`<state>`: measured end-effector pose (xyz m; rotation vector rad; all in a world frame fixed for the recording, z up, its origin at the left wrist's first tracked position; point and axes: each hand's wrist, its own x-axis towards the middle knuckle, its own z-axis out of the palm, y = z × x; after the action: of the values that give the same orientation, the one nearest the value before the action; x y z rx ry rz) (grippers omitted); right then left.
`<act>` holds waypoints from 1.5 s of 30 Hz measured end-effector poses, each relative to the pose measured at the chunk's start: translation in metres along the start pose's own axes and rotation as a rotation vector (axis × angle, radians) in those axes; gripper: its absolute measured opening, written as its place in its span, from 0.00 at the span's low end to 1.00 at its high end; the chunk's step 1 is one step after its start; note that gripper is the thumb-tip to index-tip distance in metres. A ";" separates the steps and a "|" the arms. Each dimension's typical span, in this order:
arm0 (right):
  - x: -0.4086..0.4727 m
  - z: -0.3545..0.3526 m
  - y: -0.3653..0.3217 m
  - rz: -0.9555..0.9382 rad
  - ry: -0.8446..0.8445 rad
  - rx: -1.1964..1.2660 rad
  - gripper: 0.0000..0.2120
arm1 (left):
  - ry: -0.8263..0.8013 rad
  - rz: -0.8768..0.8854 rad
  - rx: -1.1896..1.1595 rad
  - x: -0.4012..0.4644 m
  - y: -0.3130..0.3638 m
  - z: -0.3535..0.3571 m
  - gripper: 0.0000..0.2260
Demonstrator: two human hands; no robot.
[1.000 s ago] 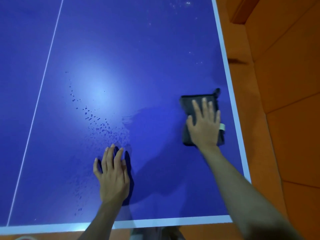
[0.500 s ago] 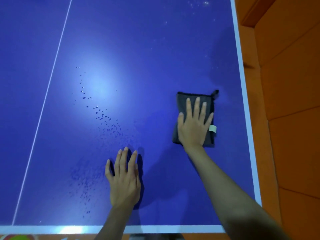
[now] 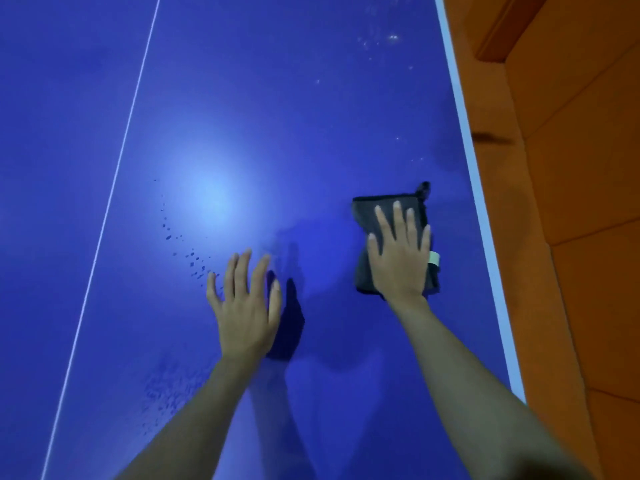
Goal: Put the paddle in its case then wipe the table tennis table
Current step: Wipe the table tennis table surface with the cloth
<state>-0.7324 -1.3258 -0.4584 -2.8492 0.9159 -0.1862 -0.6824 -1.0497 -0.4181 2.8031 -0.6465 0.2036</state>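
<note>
Left hand (image 3: 247, 315) shifted forward; cloth (image 3: 391, 216) flat under right fingers (image 3: 398, 223).

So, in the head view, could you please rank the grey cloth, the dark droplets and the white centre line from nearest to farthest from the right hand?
1. Grey cloth: under the right hand.
2. Dark droplets: left, beyond the left hand.
3. White centre line: far left.

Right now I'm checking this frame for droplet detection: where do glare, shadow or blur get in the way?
Head view: a bright glare patch washes out the table beside the droplets; the left hand casts a dark shadow to its right; the right hand lies flat on the grey cloth; the forearms at the bottom edge look soft, and the white side line bows slightly.
</note>
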 end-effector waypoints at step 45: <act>0.139 -0.012 0.107 0.334 -0.006 -0.038 0.31 | -0.079 0.003 -0.013 0.176 -0.015 0.057 0.22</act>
<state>-0.6831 -1.4940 -0.4552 -2.6734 1.3859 -0.1229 -0.5144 -1.1253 -0.4416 2.8099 -0.6675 0.0896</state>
